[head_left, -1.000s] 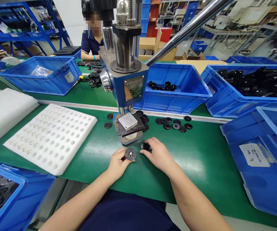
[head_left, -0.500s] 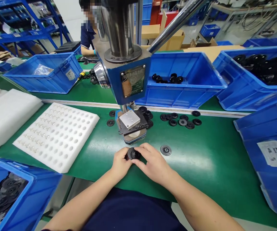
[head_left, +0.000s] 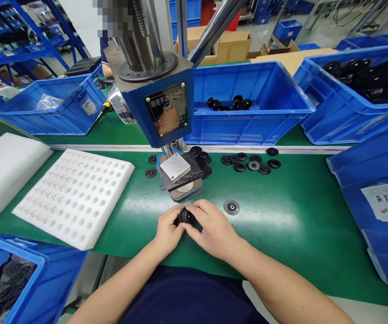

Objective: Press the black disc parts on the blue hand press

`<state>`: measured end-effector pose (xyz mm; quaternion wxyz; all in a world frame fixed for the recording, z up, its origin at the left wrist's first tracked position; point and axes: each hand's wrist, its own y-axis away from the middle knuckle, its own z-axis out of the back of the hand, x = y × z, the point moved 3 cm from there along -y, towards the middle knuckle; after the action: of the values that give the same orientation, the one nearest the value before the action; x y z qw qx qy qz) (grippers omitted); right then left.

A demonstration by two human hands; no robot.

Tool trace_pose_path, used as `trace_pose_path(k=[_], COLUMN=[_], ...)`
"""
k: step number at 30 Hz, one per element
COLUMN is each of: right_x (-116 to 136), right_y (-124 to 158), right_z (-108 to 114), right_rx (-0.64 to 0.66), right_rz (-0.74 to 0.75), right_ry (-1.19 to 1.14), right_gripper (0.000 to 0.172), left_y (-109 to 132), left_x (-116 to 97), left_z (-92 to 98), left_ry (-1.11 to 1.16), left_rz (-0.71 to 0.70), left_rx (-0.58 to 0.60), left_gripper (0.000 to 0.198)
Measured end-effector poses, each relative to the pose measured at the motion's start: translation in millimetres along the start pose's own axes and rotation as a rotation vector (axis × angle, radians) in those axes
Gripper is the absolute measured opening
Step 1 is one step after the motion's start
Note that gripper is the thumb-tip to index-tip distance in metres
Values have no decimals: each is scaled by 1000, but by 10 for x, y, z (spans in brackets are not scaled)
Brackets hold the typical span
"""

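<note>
Between my two hands is a round black flanged plastic wheel, held just above the green table. My left hand pinches it from the left, and the fingers of my right hand close on its right side. Part of the wheel is covered by my fingers. To the right of my right hand lies a single black disc, flat on the table. Straight ahead stands a blue hand press, with a silver metal block at its base.
Loose black discs lie behind, right of the press. A white foam tray with small pieces in some holes is at left. Blue bins line the back, with others on both sides. A screwdriver leans at a bin.
My view has shifted slightly, so the press appears further left. The black wheel has turned a little between my fingers, and both hands still hold it.
</note>
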<state>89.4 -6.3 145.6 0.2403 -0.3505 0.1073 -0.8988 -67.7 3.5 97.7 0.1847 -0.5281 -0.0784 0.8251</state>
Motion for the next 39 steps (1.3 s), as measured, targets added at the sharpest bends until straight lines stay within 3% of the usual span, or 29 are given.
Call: trace_pose_path(k=[17,39], right_x=[118,68], right_y=[-7,0], right_z=[15,-134], right_rx=[79,9], right_rz=[36,87], right_ry=[96,-41], right_gripper=[31,33], left_y=[35,24], left_x=[13,-8], left_z=[2,45], left_ry=[28,32], left_rz=[108,172], left_rx=[39,41], left_gripper=[13,11])
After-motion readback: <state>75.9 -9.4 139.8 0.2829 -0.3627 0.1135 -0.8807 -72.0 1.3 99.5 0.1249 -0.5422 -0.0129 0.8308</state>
